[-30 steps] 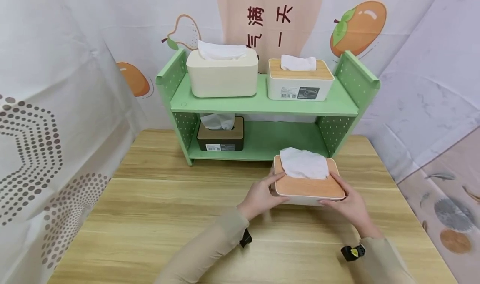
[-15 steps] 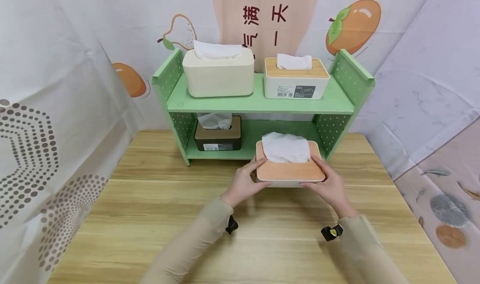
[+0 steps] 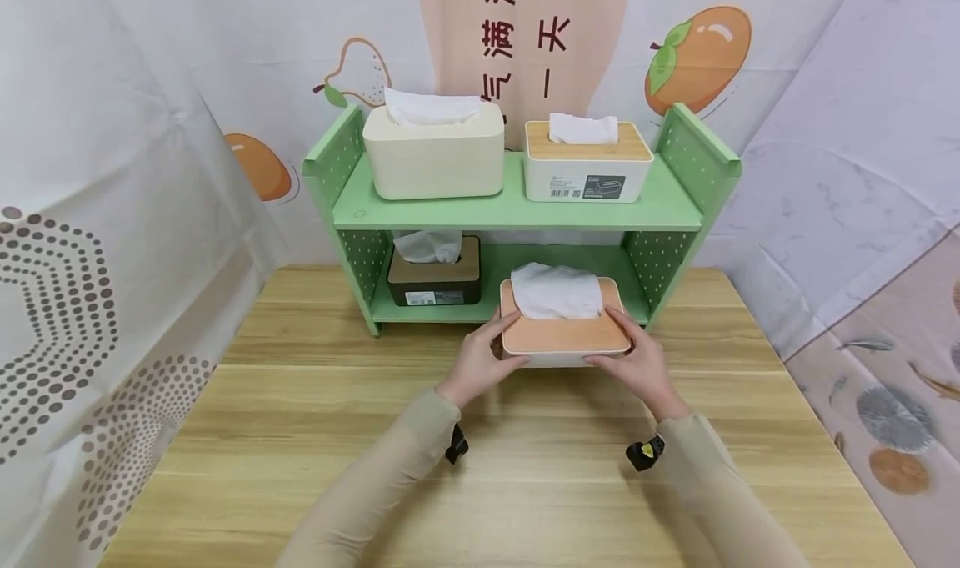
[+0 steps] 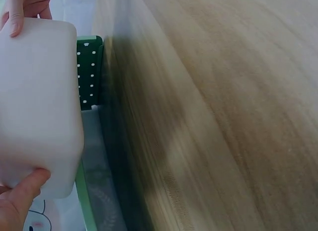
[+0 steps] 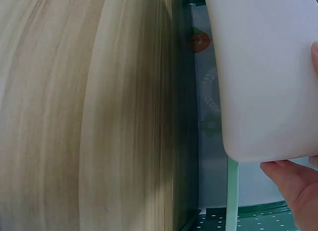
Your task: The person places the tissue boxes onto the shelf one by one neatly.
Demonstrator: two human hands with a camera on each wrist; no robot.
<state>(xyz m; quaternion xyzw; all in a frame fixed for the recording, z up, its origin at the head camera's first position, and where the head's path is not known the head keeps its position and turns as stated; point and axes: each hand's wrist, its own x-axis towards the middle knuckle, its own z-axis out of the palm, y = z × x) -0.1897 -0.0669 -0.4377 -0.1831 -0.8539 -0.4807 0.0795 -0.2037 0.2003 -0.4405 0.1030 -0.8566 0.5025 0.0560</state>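
Note:
A white tissue box (image 3: 566, 334) with a light wood lid and a tissue sticking out hangs above the table, at the front of the lower shelf's right half. My left hand (image 3: 480, 359) grips its left end, and my right hand (image 3: 633, 359) grips the right end, thumbs on the near side. In the left wrist view the box's pale wall (image 4: 39, 102) shows, a thumb pressed at its lower corner. From the right wrist, the box (image 5: 268, 82) stands clear of the wood, with fingers at its end.
A green two-tier shelf (image 3: 517, 213) stands at the table's back (image 3: 300, 418). Its top tier carries a large cream tissue box (image 3: 438, 159) and a white wood-lidded one (image 3: 585, 176). A dark brown tissue box (image 3: 435, 284) sits on the lower tier's left.
Both hands have carried the tissue box left and away from me, from the table's right side to the lower shelf's front. The grip stays the same.

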